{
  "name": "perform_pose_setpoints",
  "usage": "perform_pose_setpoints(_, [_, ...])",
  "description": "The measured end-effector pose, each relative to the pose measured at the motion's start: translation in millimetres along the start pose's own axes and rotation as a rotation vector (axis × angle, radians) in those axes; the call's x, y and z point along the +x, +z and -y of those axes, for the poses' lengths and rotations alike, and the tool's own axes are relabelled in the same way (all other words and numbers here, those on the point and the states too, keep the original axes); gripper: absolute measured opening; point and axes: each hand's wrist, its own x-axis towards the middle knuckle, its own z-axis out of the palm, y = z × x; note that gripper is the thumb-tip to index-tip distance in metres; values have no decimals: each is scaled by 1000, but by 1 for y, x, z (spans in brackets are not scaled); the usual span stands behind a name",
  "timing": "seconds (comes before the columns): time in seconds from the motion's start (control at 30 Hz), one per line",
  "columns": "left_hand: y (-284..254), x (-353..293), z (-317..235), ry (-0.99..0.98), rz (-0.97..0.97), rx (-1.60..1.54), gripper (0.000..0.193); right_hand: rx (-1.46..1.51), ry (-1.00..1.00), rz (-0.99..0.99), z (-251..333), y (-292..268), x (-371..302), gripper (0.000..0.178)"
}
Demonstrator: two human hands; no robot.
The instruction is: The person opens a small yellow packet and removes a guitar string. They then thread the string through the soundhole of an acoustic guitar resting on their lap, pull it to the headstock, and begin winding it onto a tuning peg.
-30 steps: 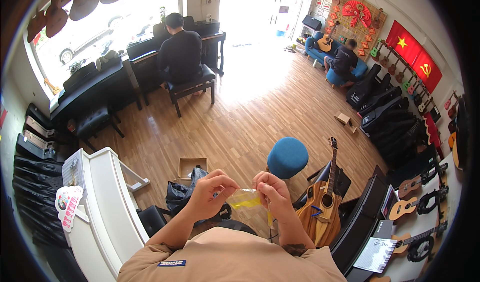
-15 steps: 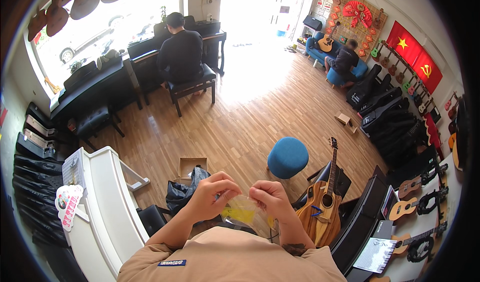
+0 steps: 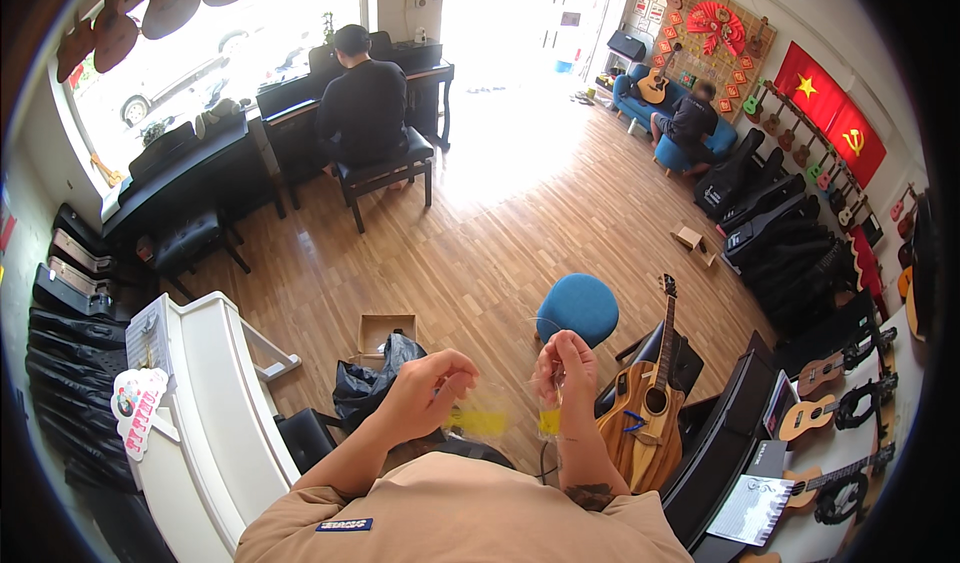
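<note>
My left hand (image 3: pixel 437 388) is closed, with thumb and fingers together, on a clear plastic packet (image 3: pixel 484 420) with a yellow patch, which hangs blurred beside the fingertips. My right hand (image 3: pixel 567 365) is raised a little to the right, fingers pinched. From its fingertips a thin pale string (image 3: pixel 541 320) curves out over the blue stool. Below that hand hangs a second small clear piece with a yellow patch (image 3: pixel 549 422). Just right of my right forearm an acoustic guitar (image 3: pixel 640 423) leans upright, with a small blue tool (image 3: pixel 634 422) lying across its strings.
A round blue stool (image 3: pixel 578 310) stands ahead. An open cardboard box (image 3: pixel 386 331) and a black plastic bag (image 3: pixel 372 383) are left of centre. A white piano (image 3: pixel 215 393) stands at left, a dark keyboard (image 3: pixel 715 443) at right. One person (image 3: pixel 362 103) sits at a far piano, another (image 3: pixel 690 121) near a sofa.
My hands have moved apart, the right one rising slightly to the right. The thin string now shows above it, and a yellow-patched clear piece hangs below it, apart from the left hand's packet.
</note>
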Motion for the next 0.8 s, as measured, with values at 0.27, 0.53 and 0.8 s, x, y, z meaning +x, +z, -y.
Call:
perform_pose_setpoints(0.27, [8,0,13,202,-13,330,23,36,-204,-175,-16,4,5,33])
perform_pose_setpoints(0.53, [29,5,-1,169,0,162,14,155,-158,-193,-30,22,4,24])
perform_pose_setpoints(0.8, [17,10,1,116,-234,87,25,22,22,41,-30,0,2,24])
